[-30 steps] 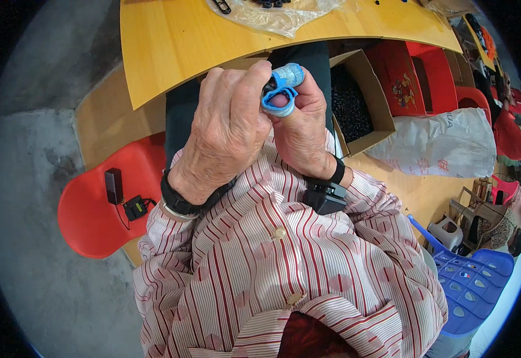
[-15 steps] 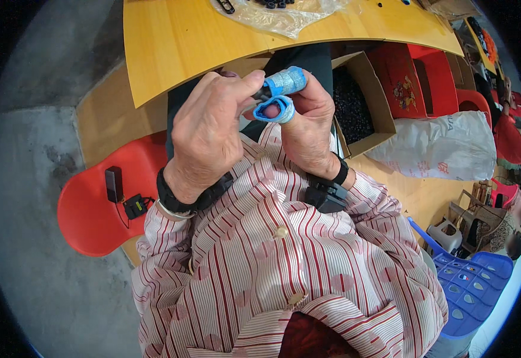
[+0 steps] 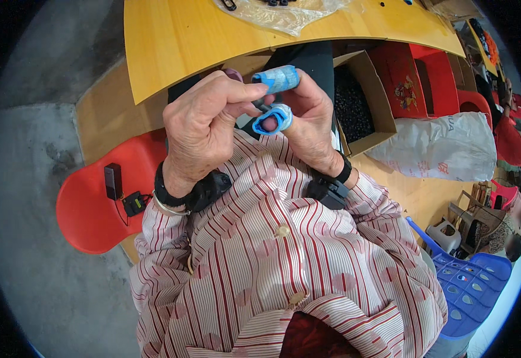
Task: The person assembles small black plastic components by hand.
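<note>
Fingertips wrapped in blue tape (image 3: 275, 79) are pinched around a small dark part (image 3: 261, 107) by left hand (image 3: 204, 128) and right hand (image 3: 311, 122); careful seating seems required next.

Both hands were raised close to the chest, left hand (image 3: 204, 128) pinching with fingertips, right hand (image 3: 308, 122) curled, fingertips meeting.

We see two hands (image 3: 204, 128) (image 3: 308, 122), two blue-taped fingertips (image 3: 276, 79) (image 3: 274, 117), one cardboard box (image 3: 365, 101), two black wristbands (image 3: 180, 194) (image 3: 332, 182).
</note>
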`<state>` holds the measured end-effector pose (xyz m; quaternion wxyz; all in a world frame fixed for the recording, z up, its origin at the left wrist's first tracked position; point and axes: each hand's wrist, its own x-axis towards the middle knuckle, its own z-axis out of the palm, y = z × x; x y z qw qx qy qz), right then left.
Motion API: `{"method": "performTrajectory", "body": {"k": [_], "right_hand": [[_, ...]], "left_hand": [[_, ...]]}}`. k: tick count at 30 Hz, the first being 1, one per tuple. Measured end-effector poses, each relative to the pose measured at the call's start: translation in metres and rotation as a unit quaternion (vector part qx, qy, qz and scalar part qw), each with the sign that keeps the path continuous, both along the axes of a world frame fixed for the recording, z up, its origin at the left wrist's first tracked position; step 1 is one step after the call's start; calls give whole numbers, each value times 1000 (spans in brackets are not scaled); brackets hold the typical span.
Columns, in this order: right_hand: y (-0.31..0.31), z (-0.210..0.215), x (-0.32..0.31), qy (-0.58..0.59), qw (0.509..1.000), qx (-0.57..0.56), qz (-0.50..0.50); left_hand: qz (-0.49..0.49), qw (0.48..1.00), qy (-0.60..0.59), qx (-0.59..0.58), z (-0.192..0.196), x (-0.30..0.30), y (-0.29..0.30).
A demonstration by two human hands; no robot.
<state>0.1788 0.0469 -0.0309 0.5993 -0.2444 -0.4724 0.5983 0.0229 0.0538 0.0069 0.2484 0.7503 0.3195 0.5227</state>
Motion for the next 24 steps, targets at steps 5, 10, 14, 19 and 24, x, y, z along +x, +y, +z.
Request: {"method": "performTrajectory", "body": {"k": [5, 10, 14, 19, 24], "right_hand": [[-1, 0, 2, -48, 998, -28, 42], [1, -1, 5, -41, 996, -60, 58], [2, 1, 7, -72, 994, -45, 65], [3, 1, 9, -53, 990, -42, 121], [5, -3, 1, -9, 995, -25, 94]], "left_hand": [[-8, 1000, -3, -17, -3, -4, 0], [10, 997, -8, -75, -5, -3, 1], [46, 999, 13, -24, -6, -3, 4], [22, 999, 9, -28, -12, -4, 5], [10, 1000, 0, -16, -12, -2, 8]]}}
